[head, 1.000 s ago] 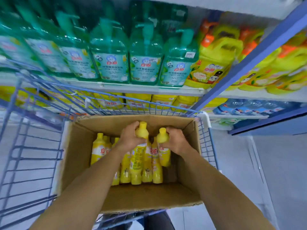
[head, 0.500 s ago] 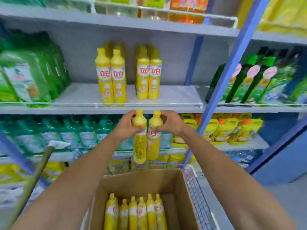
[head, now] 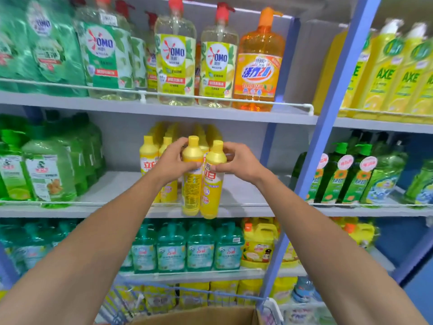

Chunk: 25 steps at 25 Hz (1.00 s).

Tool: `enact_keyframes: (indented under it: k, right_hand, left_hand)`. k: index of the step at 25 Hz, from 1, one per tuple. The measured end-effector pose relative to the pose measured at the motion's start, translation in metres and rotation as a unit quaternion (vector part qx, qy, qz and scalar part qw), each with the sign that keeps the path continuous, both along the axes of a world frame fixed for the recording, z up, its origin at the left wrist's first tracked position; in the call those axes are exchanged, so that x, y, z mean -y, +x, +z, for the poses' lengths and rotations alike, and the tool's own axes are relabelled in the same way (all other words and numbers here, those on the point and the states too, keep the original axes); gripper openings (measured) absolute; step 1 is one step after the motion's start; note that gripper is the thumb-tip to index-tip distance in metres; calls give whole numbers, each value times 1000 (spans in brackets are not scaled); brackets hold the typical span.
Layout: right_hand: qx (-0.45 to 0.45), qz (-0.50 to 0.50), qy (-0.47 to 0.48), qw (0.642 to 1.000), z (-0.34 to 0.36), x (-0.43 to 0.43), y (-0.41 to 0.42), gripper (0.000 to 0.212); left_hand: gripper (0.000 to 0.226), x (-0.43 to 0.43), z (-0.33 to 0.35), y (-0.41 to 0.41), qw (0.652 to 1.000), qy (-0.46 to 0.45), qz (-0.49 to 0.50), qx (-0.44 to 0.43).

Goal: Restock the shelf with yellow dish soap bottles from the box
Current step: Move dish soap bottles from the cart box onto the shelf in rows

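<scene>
At the shelf (head: 246, 190), both bottles (head: 192, 184) have risen.

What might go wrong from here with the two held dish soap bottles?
The left hand and right hand grip the left bottle and right bottle only near the caps; one may slip. Their bottoms look lower than the front rail and may catch. They may topple the standing yellow bottles behind.

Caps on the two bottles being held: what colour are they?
Both caps are yellow, matching the bottles; the head view shows them best.
</scene>
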State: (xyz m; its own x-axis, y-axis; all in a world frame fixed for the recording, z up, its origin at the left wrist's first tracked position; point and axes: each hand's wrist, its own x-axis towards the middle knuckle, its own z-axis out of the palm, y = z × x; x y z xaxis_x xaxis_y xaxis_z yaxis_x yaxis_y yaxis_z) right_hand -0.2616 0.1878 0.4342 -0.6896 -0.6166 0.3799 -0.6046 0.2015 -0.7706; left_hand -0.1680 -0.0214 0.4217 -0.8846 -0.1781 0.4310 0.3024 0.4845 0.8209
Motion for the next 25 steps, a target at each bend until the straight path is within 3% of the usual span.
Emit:
enact_keyframes:
  k: [6, 13, 17, 21, 25]
  right_hand:
    - [-33, -49, 7, 998, 6, 8, -54, 51]
    - [6, -44, 3, 999, -15, 9, -92, 51]
    - [34, -44, 9, 998, -34, 14, -101, 63]
    - [73, -100, -49, 991, -48, 21, -89, 63]
    - [32, -182, -104, 977, -64, 30, -72, 59]
  left_hand:
    - [54, 7, 10, -48, 999, 3, 40, -32]
    - [60, -1, -27, -89, 999, -12, 30, -12]
    - [57, 0, -39, -97, 1000, -8, 30, -2]
    - [61, -5, -44, -95, 995, 8, 100, -6]
    - [58, -26, -67, -83, 985, 43, 169, -10]
